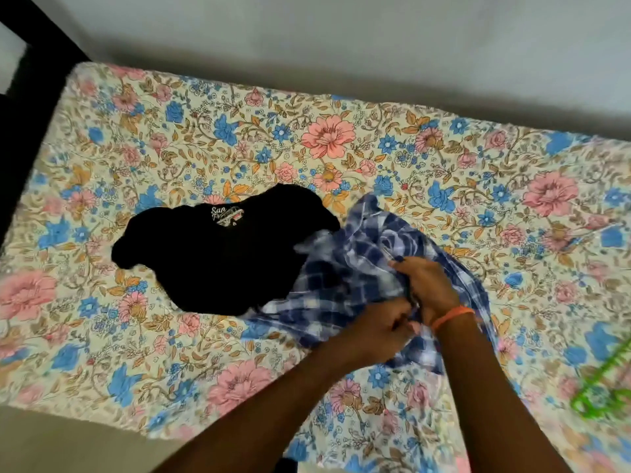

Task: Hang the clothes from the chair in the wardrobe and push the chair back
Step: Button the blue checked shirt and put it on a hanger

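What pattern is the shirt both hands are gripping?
Blue and white checks on the shirt, head view.

There is just one view. It comes from a camera on the person's head. It looks forward and down at a bed (444, 158), from close above. The far wall (341, 39) is at the top. Both arms reach in from the bottom edge.

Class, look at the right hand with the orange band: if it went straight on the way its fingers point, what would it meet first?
The right hand points up-left and already grips the blue checked shirt. Going on, it would cross more shirt, then probably the black T-shirt; depth is unclear.
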The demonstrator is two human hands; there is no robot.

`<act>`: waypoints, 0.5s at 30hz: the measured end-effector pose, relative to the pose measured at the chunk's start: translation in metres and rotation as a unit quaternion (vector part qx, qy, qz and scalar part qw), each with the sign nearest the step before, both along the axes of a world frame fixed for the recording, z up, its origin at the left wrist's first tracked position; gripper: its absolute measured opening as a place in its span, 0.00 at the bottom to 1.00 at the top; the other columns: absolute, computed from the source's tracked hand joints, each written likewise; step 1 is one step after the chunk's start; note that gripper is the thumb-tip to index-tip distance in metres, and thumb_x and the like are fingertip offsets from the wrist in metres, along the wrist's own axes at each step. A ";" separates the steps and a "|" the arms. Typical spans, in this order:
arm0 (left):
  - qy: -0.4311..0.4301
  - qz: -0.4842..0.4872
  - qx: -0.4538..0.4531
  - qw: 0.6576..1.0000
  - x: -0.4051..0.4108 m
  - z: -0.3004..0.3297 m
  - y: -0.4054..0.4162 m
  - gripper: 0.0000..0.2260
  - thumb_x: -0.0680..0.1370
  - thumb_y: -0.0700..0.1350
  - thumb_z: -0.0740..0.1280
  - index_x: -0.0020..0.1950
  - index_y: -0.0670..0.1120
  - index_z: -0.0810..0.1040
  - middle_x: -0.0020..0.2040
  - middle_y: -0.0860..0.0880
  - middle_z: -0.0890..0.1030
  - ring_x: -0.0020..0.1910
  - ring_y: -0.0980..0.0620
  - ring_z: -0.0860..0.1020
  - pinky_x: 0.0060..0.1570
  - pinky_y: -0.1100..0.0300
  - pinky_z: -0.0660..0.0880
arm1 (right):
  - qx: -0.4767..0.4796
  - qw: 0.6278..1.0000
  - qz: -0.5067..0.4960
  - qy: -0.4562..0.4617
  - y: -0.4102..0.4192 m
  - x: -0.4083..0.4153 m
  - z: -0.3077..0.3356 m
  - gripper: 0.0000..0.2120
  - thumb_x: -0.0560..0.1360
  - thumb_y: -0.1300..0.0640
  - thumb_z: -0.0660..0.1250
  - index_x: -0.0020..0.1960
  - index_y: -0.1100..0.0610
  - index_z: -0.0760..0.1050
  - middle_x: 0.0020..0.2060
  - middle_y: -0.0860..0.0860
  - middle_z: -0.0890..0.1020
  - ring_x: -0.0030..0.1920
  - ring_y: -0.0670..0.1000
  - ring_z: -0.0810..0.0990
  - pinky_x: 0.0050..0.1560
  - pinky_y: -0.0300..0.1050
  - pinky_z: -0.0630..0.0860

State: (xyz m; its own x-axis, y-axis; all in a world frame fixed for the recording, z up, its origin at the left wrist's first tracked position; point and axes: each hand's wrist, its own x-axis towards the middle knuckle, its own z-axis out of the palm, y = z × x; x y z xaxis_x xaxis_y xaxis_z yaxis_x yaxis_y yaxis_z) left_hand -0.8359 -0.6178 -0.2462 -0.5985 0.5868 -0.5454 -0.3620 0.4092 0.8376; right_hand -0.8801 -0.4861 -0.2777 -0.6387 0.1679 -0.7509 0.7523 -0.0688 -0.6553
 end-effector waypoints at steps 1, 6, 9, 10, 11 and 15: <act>0.013 -0.015 -0.007 1.000 -0.001 0.000 0.001 0.08 0.81 0.42 0.63 0.42 0.47 0.72 0.35 0.50 0.72 0.31 0.53 0.70 0.34 0.57 0.69 | 0.006 1.000 0.004 -0.010 0.019 0.007 0.001 0.08 0.77 0.62 0.68 0.46 0.68 0.79 0.38 0.61 0.83 0.39 0.59 0.82 0.36 0.47 0.78; 0.342 0.172 -0.163 0.909 -0.028 -0.026 0.001 0.11 0.78 0.36 0.62 0.58 0.45 0.77 0.52 0.47 0.78 0.50 0.49 0.74 0.49 0.53 0.73 | 0.073 0.985 0.155 0.000 0.101 0.053 0.006 0.26 0.68 0.38 0.72 0.54 0.58 0.83 0.62 0.69 0.75 0.61 0.69 0.75 0.64 0.65 0.73; 0.334 -0.022 -0.314 0.889 -0.039 -0.057 0.015 0.30 0.76 0.36 0.65 0.77 0.49 0.61 0.72 0.42 0.65 0.69 0.39 0.64 0.62 0.44 0.69 | 0.053 0.976 0.209 -0.011 0.131 0.076 0.018 0.14 0.64 0.44 0.77 0.45 0.51 0.85 0.51 0.62 0.84 0.51 0.61 0.83 0.54 0.61 0.79; 0.323 -0.091 -0.320 0.886 -0.039 -0.065 0.025 0.31 0.78 0.39 0.66 0.79 0.51 0.59 0.75 0.40 0.63 0.71 0.36 0.63 0.63 0.41 0.69 | 0.032 0.971 0.237 -0.011 0.139 0.082 0.022 0.13 0.63 0.48 0.78 0.44 0.51 0.84 0.41 0.53 0.86 0.42 0.53 0.84 0.46 0.55 0.79; 0.366 -0.150 -0.299 0.868 -0.036 -0.074 0.034 0.30 0.78 0.42 0.67 0.79 0.52 0.61 0.74 0.39 0.65 0.70 0.34 0.66 0.61 0.39 0.71 | 0.015 0.963 0.269 -0.009 0.144 0.087 0.027 0.12 0.62 0.51 0.79 0.44 0.53 0.84 0.34 0.47 0.84 0.34 0.47 0.82 0.40 0.49 0.77; 0.515 -0.355 -0.232 0.745 -0.023 -0.083 0.094 0.19 0.68 0.39 0.78 0.57 0.49 0.83 0.60 0.43 0.81 0.60 0.37 0.77 0.56 0.41 0.76 | 0.017 0.956 0.291 0.020 0.182 0.113 0.050 0.10 0.65 0.59 0.80 0.46 0.57 0.84 0.36 0.47 0.86 0.38 0.45 0.84 0.40 0.38 0.77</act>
State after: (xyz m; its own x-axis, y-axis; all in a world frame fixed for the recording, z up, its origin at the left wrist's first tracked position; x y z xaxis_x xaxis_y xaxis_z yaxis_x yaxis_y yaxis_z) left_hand -0.8593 -0.5239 -0.3297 -0.4689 0.8461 -0.2534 0.8202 0.5236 0.2305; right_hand -0.7670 -0.3043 -0.2278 -0.6596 -0.2007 -0.7244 0.6308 0.3763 -0.6786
